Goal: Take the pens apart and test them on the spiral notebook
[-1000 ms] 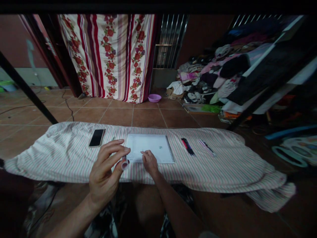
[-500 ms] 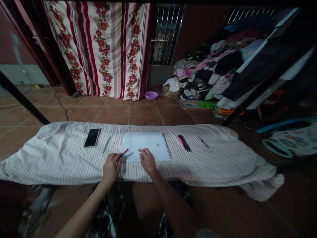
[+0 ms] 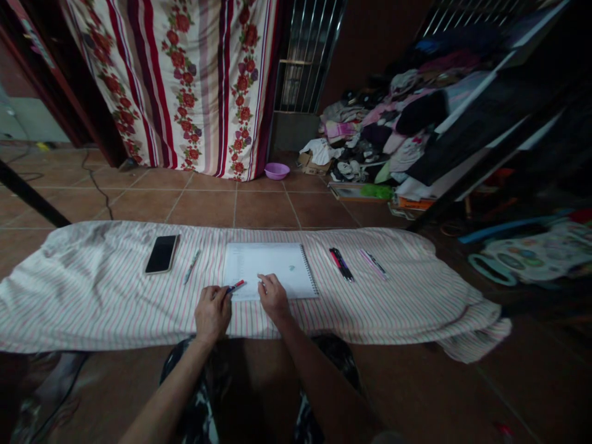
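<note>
The left hand (image 3: 213, 313) covers the near end of the red-and-blue pen (image 3: 237, 285), so its full length is hidden. Under the right hand (image 3: 274, 297), part of the page is covered; whether the fingers pinch anything cannot be told. Faint print on the notebook (image 3: 263, 262) and the small greenish mark (image 3: 291, 268) there are too small to read. The striped cloth (image 3: 115, 302) hides what carries it, and the frame's left edge cuts it off. The flowered curtain (image 3: 185, 80) runs out at the top. Lower right, a reddish object (image 3: 502, 427) is blurred beyond naming.
</note>
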